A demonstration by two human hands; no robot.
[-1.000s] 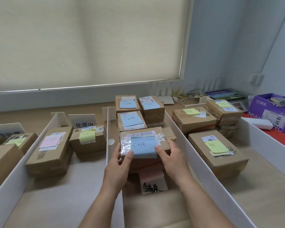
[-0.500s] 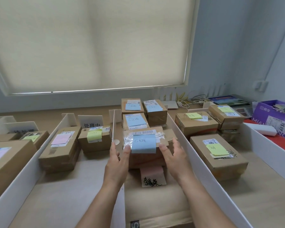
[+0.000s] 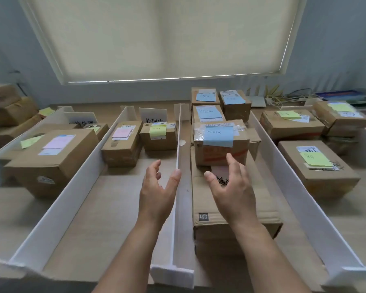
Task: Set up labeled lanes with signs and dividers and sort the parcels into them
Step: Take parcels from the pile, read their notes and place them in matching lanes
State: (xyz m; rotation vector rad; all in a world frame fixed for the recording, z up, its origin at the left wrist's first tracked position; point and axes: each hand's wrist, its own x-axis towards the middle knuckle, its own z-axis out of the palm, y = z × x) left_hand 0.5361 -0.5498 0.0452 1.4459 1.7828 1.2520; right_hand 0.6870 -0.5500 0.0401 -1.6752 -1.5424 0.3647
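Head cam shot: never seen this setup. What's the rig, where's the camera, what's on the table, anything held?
There is no machine here: a person works with bare hands, and the single wide-angle camera sits on their head, looking forward and down. The left hand and right hand are both open and hold nothing. They hover just short of a parcel with a blue note, which rests on a larger flat box. White dividers split the table into lanes, each holding cardboard parcels tagged with coloured sticky notes. A white sign with handwritten characters stands at the back of the lane left of the hands. A drawn window blind fills the wall behind.
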